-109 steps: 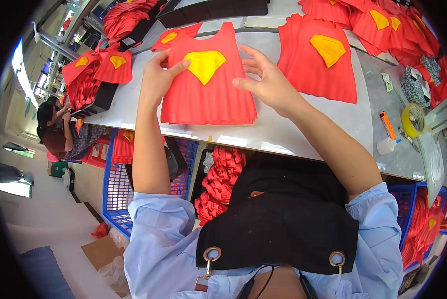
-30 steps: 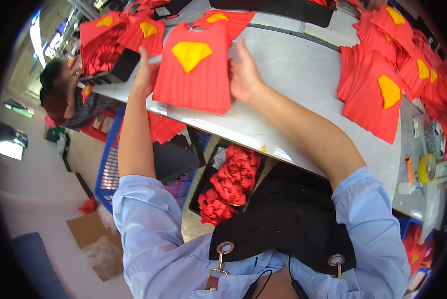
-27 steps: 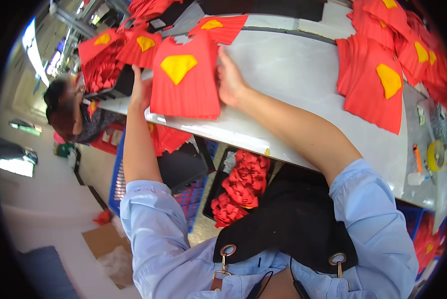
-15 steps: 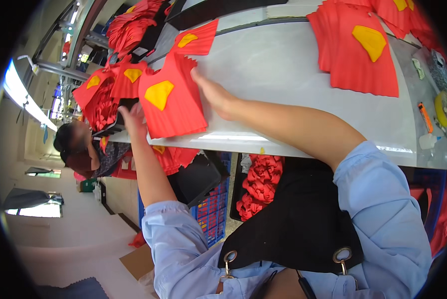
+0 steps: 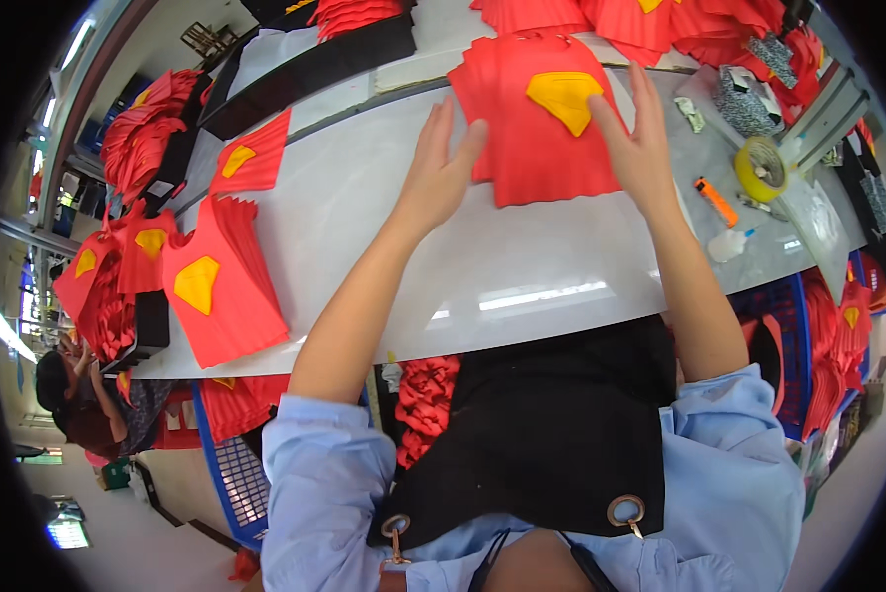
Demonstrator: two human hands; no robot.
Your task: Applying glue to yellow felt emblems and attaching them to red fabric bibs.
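A stack of red fabric pieces (image 5: 522, 163), topped by a yellow shield-shaped patch (image 5: 563, 97), lies on the grey-white table in front of me. My left hand (image 5: 437, 180) is open at the stack's left edge, thumb and fingers apart; whether it touches the cloth I cannot tell. On the other side my right hand (image 5: 642, 148) is open too, with its fingers pointing away from me and its thumb by the patch. Neither hand holds anything. A second stack of red pieces (image 5: 231, 306) with the same kind of patch rests at the table's left end.
Another red piece (image 5: 257, 148) lies behind the left stack. Black trays (image 5: 314, 74) of red cloth stand at the far left. To the right are a tape roll (image 5: 762, 170), an orange cutter (image 5: 716, 202) and a small white bottle (image 5: 729, 245). A person (image 5: 92, 400) sits far left.
Both hands have left the left-hand stack and moved right, to either side of the other stack. My view has turned rightward.
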